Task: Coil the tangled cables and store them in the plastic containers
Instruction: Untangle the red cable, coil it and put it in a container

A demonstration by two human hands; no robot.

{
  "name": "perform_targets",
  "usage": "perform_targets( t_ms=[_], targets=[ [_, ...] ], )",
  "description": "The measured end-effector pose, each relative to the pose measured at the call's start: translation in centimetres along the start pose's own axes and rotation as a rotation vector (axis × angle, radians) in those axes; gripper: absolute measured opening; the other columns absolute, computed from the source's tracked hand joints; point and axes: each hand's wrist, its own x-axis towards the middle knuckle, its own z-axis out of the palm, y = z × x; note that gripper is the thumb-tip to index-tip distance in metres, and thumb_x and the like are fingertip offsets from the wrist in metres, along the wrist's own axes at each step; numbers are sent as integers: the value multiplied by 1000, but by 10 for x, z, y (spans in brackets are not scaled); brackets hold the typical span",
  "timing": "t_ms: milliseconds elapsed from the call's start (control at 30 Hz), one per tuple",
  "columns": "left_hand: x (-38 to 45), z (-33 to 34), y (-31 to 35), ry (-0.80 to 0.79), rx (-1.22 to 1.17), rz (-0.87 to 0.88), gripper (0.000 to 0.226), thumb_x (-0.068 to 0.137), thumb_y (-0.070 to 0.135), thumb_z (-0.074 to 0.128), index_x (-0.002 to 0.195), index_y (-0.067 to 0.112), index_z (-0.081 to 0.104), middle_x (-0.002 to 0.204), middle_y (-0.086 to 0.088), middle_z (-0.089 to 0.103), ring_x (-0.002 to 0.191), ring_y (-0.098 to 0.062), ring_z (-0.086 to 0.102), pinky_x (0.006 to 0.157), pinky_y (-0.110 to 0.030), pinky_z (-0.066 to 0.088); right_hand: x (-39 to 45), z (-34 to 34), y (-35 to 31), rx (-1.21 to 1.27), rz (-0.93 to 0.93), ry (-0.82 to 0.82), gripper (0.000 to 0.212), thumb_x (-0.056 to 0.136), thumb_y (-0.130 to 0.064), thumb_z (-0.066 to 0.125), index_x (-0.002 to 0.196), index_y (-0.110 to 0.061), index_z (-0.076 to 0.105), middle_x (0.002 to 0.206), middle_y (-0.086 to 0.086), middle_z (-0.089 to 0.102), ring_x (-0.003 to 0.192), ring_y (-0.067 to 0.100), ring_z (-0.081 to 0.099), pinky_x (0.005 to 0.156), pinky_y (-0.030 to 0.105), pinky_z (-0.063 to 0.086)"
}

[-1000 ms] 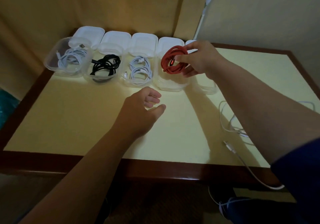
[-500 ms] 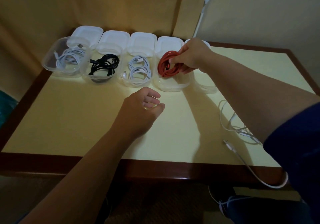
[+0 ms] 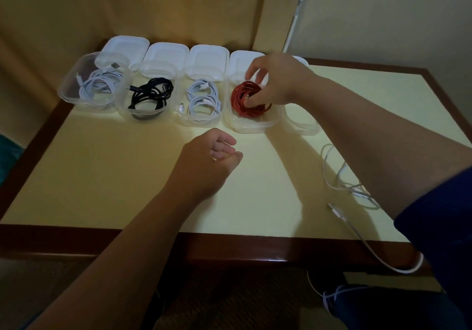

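Observation:
Five clear plastic containers stand in a row at the table's far edge. A coiled red cable (image 3: 240,100) lies in the fourth container (image 3: 245,125). My right hand (image 3: 273,82) reaches over it; its thumb and lower fingers still hold the coil, and the index finger is lifted. Over the middle of the table my left hand (image 3: 207,166) hovers loosely curled and holds nothing. A loose white cable (image 3: 339,184) lies tangled on the right, partly hidden by my right arm, and trails over the front edge.
Coiled white cables (image 3: 99,84) (image 3: 201,100) fill the first and third containers, and a black one (image 3: 150,94) the second. The fifth container (image 3: 304,125) is mostly hidden by my right arm. White lids (image 3: 166,51) lie behind the row. The table (image 3: 102,176) meets walls behind.
My right hand has lowered the red coil from above the row into the fourth container, and its index finger has lifted. My left hand has barely moved.

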Motion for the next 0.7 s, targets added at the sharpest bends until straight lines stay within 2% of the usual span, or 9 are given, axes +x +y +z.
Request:
perform_targets(
  t_ms=[133,267,333,433,567,633,700],
  targets=[
    [-1,1,0,-9,12,-5,14,87,27,76,99,29,69,90,11,73,82,-1,67,72,-15,47,0,11,0,-74,-106,-65,77,62,-51,94,130,-32,64,121,-8,66,98,13,56,80,28,43],
    [0,2,-1,-16,19,-9,14,87,26,76,99,28,69,90,11,73,81,0,67,68,-8,46,3,22,2,-89,-92,-8,77,64,-48,94,132,-30,62,121,-3,67,98,16,56,83,34,51],
    [0,3,-2,-20,20,-11,14,87,26,76,99,28,69,90,11,73,81,0,67,69,-9,46,4,26,3,-65,-84,16,77,65,-49,93,131,-29,61,119,-2,67,101,19,60,83,34,52],
    [0,3,-2,-24,20,-12,14,87,27,76,99,28,69,89,11,73,80,1,68,71,-13,47,4,32,5,-60,-82,40,76,67,-51,91,133,-26,62,121,1,65,104,20,60,84,33,50],
    [-1,4,0,-25,27,2,14,87,25,76,99,27,69,89,11,73,77,3,67,65,-6,45,-6,24,3,-30,-69,71,80,69,-53,91,138,-27,60,127,3,57,110,21,58,86,29,43],
    [-2,6,4,-20,37,28,13,88,24,75,99,26,69,88,10,72,77,1,67,68,-10,47,-25,10,4,58,-42,127,73,74,-51,89,138,-28,61,127,0,58,105,15,58,86,26,40],
    [-4,12,7,-16,74,86,12,88,24,74,99,27,69,87,10,71,80,-3,67,72,-18,49,-54,-6,7,176,7,209,56,81,-50,84,130,-30,65,116,-9,63,89,6,58,80,24,41]
  ],
)
